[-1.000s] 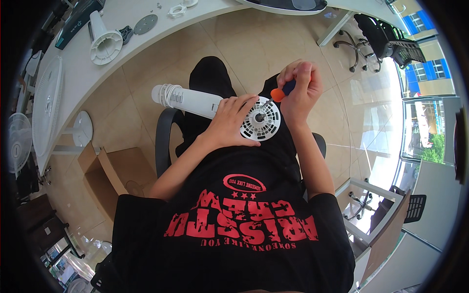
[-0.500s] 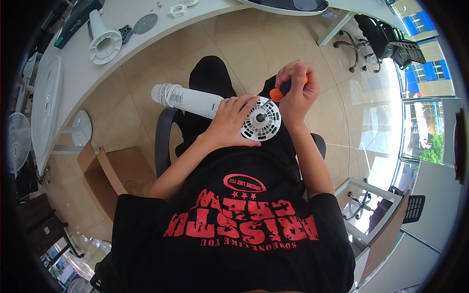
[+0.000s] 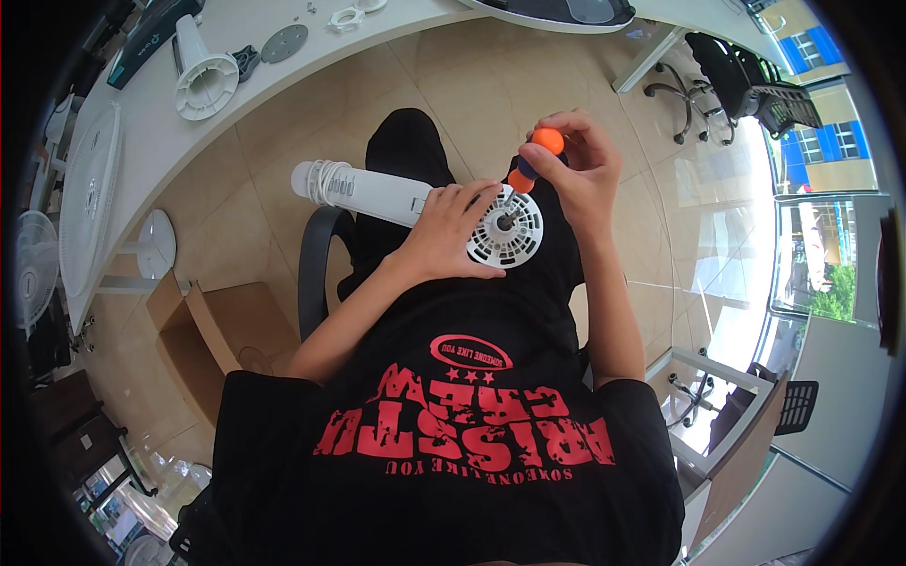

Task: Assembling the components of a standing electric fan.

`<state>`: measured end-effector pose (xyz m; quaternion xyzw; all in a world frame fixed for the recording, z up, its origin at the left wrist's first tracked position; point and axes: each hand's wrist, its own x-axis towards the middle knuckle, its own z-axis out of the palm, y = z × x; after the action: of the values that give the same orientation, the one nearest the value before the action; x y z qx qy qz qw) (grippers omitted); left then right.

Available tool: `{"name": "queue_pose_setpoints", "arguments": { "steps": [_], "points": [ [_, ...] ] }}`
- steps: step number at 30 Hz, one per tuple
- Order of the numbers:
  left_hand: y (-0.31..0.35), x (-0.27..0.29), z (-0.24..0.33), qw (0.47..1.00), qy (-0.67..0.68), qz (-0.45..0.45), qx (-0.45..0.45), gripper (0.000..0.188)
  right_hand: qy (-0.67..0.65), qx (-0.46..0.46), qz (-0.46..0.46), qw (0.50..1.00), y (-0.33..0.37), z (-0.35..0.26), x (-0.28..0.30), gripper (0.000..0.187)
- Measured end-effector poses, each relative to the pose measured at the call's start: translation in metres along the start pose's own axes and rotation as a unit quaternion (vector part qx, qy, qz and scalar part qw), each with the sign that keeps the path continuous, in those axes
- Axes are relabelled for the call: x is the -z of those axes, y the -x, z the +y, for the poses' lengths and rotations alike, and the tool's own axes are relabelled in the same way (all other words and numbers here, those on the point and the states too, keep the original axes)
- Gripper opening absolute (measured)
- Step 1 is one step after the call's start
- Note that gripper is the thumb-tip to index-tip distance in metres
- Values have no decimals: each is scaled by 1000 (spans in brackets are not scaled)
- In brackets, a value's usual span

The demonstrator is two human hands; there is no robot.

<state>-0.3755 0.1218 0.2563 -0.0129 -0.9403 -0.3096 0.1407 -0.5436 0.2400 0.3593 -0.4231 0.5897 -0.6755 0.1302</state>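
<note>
A white fan body (image 3: 373,196) lies across my lap, a pale cord (image 3: 330,182) wound round its far-left end. Its round slotted motor housing (image 3: 525,243), with a metal shaft in the centre, faces up. My left hand (image 3: 444,234) is closed around the left side of this housing, steadying it. In my right hand (image 3: 590,177) is a screwdriver (image 3: 548,141) with an orange and dark blue handle, pinched between thumb and fingers. The screwdriver slants down, its shank reaching the upper edge of the housing. Whether the tip sits in a screw is too small to tell.
On the curved white desk (image 3: 274,80) at left lie a white funnel-shaped stand (image 3: 207,87), a grey disc (image 3: 285,43), a white ring (image 3: 345,19) and a fan guard (image 3: 90,198). An open cardboard box (image 3: 247,316) stands on the floor.
My right hand has loosened from a fist to a finger pinch on the screwdriver, turning its handle more upright so its orange end shows. My left hand and the fan stay put.
</note>
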Motion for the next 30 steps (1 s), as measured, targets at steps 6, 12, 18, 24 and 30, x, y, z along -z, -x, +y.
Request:
{"name": "queue_pose_setpoints", "arguments": {
  "steps": [6,12,18,24,30],
  "points": [
    [-2,-2,-2,1000,-8,-5,-3,114,-191,-49,-96,976,1,9,6,29],
    [-2,-1,-1,1000,-11,-4,2,114,-220,-25,-85,971,-8,15,4,27],
    [-1,2,1,1000,-10,-3,2,115,19,73,-70,995,-7,11,14,19],
    [1,1,1,1000,-9,5,0,114,-194,-59,-74,976,-7,5,6,18],
    [1,6,5,1000,-1,1,0,115,-77,81,-95,989,-8,15,8,20]
  ]
}}
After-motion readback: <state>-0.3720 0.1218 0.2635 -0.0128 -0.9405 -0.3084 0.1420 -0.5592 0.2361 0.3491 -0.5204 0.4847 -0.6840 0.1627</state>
